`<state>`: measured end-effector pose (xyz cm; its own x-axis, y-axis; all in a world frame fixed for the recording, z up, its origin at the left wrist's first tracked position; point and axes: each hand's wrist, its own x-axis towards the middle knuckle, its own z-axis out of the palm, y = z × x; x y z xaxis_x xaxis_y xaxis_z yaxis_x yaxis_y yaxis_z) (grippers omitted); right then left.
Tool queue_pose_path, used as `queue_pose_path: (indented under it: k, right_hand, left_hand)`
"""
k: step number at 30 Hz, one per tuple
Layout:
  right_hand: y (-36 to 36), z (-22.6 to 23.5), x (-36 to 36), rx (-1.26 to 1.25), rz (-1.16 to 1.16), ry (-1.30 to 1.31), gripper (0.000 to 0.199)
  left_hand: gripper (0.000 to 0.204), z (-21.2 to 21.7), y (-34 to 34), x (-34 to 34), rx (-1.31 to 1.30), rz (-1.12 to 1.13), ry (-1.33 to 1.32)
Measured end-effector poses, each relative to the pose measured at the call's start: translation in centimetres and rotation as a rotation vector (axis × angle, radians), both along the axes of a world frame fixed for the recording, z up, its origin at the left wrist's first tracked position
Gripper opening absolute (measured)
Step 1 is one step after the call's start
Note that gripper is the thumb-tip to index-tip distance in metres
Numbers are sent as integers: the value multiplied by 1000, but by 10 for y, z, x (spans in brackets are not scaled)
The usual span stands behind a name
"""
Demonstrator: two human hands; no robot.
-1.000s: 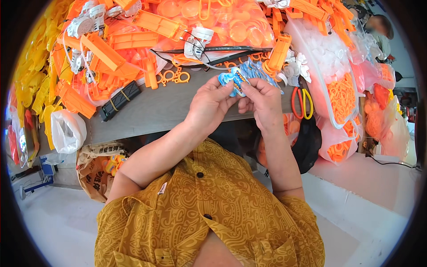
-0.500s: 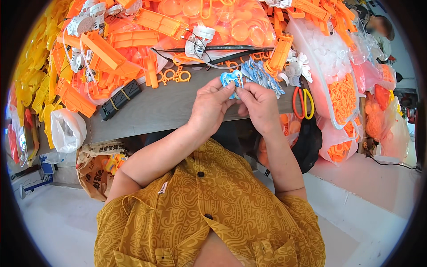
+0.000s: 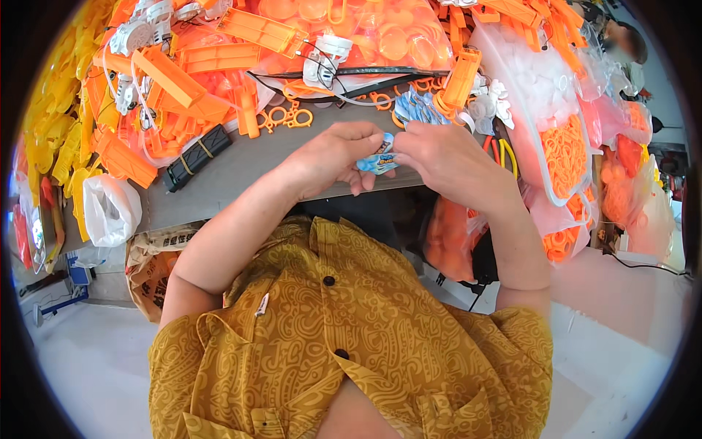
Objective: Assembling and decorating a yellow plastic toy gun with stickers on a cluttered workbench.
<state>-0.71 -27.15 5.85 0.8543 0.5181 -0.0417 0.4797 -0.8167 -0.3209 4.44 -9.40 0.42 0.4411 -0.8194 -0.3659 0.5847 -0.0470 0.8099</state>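
Between both hands, just above the table's near edge, is a small blue printed sticker [image 3: 378, 162]. My left hand [image 3: 329, 155] pinches its left side with thumb and forefinger, the other fingers curled loosely below. My right hand [image 3: 447, 155], back upward, grips the sticker's right end, and its fingertips are partly hidden. Just beyond my right hand lies a pile of similar blue printed pieces [image 3: 420, 108]. Red-and-yellow handles [image 3: 506, 155], apparently of pliers or scissors, show partly behind my right wrist.
Orange plastic parts [image 3: 175, 80] and white motor-like units with wires [image 3: 325, 60] heap along the back of the grey table [image 3: 270, 164]. A black bar with bands [image 3: 197, 157] lies at left beside a white bag [image 3: 111, 212]. Bags of orange rings [image 3: 563, 161] stand at right; another person [image 3: 625, 47] is beyond.
The sticker has dropped slightly toward me and turned, with its shape now tilted. My right hand has rolled over, back up, its elbow swinging outward and covering part of the coloured handles.
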Motion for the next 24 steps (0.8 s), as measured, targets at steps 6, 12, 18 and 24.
queue_pose_path:
  k: [6, 12, 18, 24]
  right_hand:
    - [12, 9, 11, -267, -17, 101, 11]
    - [9, 1, 7, -177, -21, 7, 14]
    - [12, -6, 7, -167, -139, -31, 16]
    - [8, -23, -1, 330, -248, -80, 21]
  left_hand:
    - [32, -2, 1, -1, 16, -81, -75]
    - [33, 1, 7, 5, -33, -72, 18]
    - [23, 2, 3, 2, 54, -76, -79]
    - [18, -1, 2, 11, 66, -84, -52]
